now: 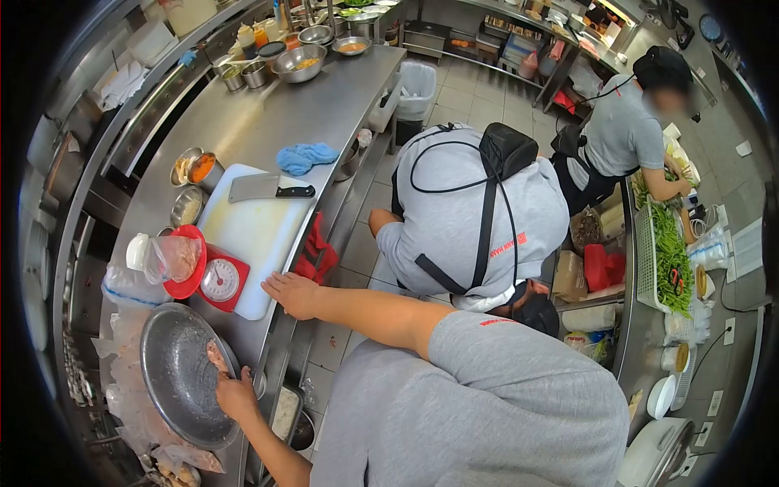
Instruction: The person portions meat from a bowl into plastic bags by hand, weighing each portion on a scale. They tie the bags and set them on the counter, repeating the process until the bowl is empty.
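Note:
My left hand (235, 395) is closed over the near rim of a large grey metal bowl (174, 369), thumb on the outer side. A strip of raw meat (216, 355) lies against the inner wall by its fingers. My right hand (290, 295) rests open, fingers stretched, at the corner of a white cutting board (258, 235). A cleaver (268, 189) with a black handle lies on that board. Beside the bowl stands a red kitchen scale (221, 280); its red pan carries a clear plastic bag (176, 258) with pinkish contents.
A person (479, 203) crouches to my right. Another person (621, 122) handles greens at a counter with a basket of green vegetables (672, 256). A blue cloth (305, 157) and small metal bowls (189, 206) sit on the steel table (243, 122). Plastic bags (126, 357) lie beyond the bowl.

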A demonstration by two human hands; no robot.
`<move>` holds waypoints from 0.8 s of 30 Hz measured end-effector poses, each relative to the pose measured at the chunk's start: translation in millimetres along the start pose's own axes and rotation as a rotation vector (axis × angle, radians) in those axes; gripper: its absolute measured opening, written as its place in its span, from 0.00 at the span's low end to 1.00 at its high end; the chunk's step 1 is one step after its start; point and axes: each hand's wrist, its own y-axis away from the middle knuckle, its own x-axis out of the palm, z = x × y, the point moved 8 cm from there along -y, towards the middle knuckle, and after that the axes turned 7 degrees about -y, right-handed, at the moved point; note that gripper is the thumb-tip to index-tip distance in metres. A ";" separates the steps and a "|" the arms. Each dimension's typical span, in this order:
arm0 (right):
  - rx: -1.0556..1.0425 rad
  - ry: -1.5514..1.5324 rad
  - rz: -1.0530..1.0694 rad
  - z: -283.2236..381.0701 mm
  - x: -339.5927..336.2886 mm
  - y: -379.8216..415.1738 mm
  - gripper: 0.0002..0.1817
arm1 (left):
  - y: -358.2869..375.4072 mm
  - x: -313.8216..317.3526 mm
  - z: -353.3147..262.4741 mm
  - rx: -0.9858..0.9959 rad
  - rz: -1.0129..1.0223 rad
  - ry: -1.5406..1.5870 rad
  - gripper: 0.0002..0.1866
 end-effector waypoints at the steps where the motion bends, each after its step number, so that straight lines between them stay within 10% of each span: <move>1: -0.004 -0.003 -0.005 1.3 -1.8 0.1 0.46 | -0.5 1.6 0.2 0.000 0.008 0.005 0.27; 24: -0.040 -0.012 -0.083 4.0 -17.0 -10.3 0.37 | -3.6 2.6 2.6 -0.049 0.055 0.003 0.26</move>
